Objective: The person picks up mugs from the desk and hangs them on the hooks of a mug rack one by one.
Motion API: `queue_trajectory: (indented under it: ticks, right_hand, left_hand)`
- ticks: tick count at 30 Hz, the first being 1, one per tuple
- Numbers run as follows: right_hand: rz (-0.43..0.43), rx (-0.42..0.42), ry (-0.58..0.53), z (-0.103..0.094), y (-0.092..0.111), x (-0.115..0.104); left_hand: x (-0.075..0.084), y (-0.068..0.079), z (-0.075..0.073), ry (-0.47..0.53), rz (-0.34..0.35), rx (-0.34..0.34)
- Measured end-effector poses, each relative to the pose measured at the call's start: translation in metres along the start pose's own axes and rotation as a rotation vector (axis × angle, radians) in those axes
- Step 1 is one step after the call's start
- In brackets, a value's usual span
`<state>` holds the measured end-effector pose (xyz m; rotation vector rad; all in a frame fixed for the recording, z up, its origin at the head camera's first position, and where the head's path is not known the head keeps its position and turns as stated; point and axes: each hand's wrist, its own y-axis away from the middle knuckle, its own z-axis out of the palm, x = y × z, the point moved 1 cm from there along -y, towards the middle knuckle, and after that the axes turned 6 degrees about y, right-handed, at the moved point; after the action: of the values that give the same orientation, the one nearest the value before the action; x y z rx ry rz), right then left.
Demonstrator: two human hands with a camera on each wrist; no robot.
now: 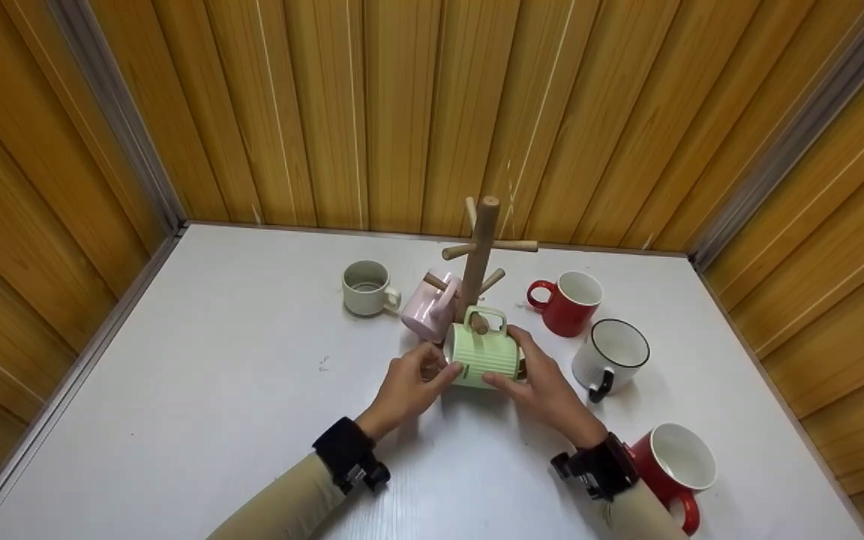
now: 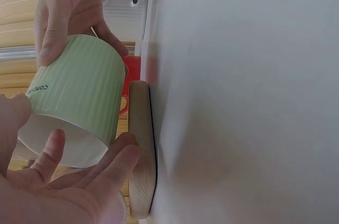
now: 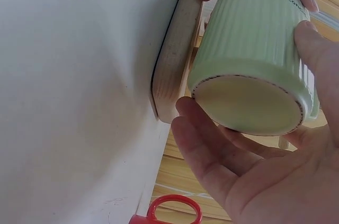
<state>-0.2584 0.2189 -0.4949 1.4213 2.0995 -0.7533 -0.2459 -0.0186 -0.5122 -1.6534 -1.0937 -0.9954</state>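
Observation:
A ribbed light-green mug (image 1: 484,354) lies on its side at the front of a wooden mug tree (image 1: 480,259), its handle uppermost around the end of a low peg (image 1: 479,324). My left hand (image 1: 411,384) holds the mouth end, thumb on the outer wall and a finger at the opening. At the base end, my right hand (image 1: 546,384) grips the mug with its thumb on the near side. Small dark lettering (image 2: 38,88) shows near the rim. In the right wrist view the mug's pale bottom (image 3: 249,105) is tilted close beside the tree's wooden base (image 3: 172,60).
A pink mug (image 1: 423,313) hangs tilted on the tree's left side. Beyond it stands a grey-green mug (image 1: 366,292). Along the right are a red mug (image 1: 568,307), a white mug with black handle (image 1: 603,360) and another red mug (image 1: 661,465) by my right forearm.

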Motion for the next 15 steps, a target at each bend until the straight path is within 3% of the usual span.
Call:
queue_trajectory:
  ticks: [8,15]
  right_hand:
    - [0.005,-0.011,0.002,-0.0004,-0.0011,-0.0009]
    - [0.012,-0.014,0.017,-0.0007,-0.0010,-0.0012]
  left_hand:
    - [-0.0031,-0.0013,0.0007,0.006,0.032,0.011]
    - [-0.0024,-0.0004,0.0007,0.023,0.000,0.010]
